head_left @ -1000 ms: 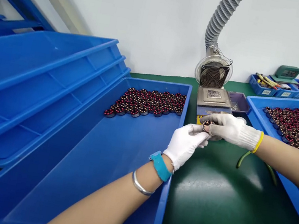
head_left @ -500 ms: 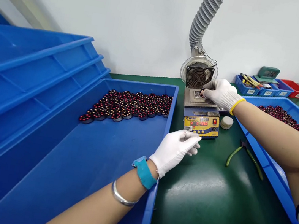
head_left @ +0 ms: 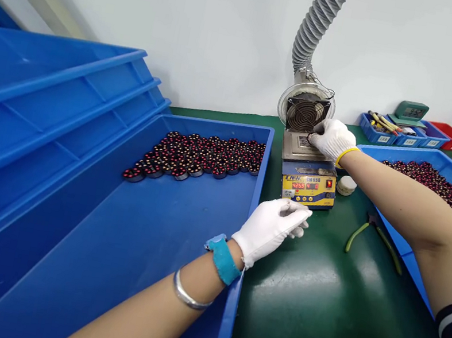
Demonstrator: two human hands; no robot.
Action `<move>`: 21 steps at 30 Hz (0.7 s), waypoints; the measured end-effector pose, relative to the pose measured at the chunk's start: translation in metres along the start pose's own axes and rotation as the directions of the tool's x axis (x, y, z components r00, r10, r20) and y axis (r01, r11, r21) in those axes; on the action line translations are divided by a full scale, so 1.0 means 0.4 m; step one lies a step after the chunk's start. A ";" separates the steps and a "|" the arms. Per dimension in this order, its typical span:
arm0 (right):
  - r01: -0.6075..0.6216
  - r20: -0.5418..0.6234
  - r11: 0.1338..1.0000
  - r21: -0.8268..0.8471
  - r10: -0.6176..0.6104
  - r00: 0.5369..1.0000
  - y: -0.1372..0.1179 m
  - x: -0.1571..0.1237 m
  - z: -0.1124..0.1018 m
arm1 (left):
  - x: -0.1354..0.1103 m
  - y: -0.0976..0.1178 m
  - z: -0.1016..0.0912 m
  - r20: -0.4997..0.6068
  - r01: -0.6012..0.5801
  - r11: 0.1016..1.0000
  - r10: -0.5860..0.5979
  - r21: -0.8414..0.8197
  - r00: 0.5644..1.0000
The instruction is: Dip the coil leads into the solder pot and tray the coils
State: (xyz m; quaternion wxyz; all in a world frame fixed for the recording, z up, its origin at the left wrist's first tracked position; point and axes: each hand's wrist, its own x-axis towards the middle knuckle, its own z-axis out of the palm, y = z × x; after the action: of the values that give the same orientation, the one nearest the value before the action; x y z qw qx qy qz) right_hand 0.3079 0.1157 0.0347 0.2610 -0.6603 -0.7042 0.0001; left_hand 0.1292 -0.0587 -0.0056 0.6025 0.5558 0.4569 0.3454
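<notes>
My right hand (head_left: 331, 139), in a white knitted glove with a yellow cuff, reaches to the top of a small solder pot (head_left: 308, 188) with a yellow front and red digits. Its thumb and fingers pinch a small dark round part (head_left: 309, 138), mostly hidden by the glove, over or at the pot's metal top plate (head_left: 293, 146). My left hand (head_left: 272, 226), in a thin white glove, hovers in front of the pot by the rim of the left blue tray (head_left: 252, 220). Its fingers are drawn together; what they hold, if anything, is hidden.
Dark round parts with reddish dots (head_left: 206, 154) lie at the left tray's far end. Stacked blue trays (head_left: 90, 93) stand left. Green-handled pliers (head_left: 372, 232) and a round white tub (head_left: 346, 185) lie near a right blue tray (head_left: 442, 157). A fume hose (head_left: 318, 28) rises behind.
The whole view has shifted slightly, so most things sit a little further right. My right hand stays at the pot with the dark part; my left hand keeps nearly the same pose.
</notes>
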 end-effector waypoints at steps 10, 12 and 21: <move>-0.004 -0.012 1.000 0.007 0.004 1.000 -0.010 -0.003 -0.009 | 0.002 -0.004 0.001 0.006 -0.010 1.000 0.010 0.022 1.000; -0.014 -0.017 0.999 0.029 0.014 1.000 -0.011 0.004 -0.015 | 0.002 -0.005 0.000 0.011 -0.008 1.000 0.008 0.021 1.000; -0.019 -0.003 1.000 0.024 0.019 1.000 -0.015 0.000 -0.014 | 0.003 -0.007 0.000 0.019 -0.012 0.999 0.011 0.032 1.000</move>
State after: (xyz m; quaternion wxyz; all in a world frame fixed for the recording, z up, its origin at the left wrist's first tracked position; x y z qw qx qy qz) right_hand 0.3043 0.1128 0.0416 0.2703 -0.6638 -0.6973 0.0101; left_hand 0.1292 -0.0580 -0.0084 0.5958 0.5713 0.4534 0.3363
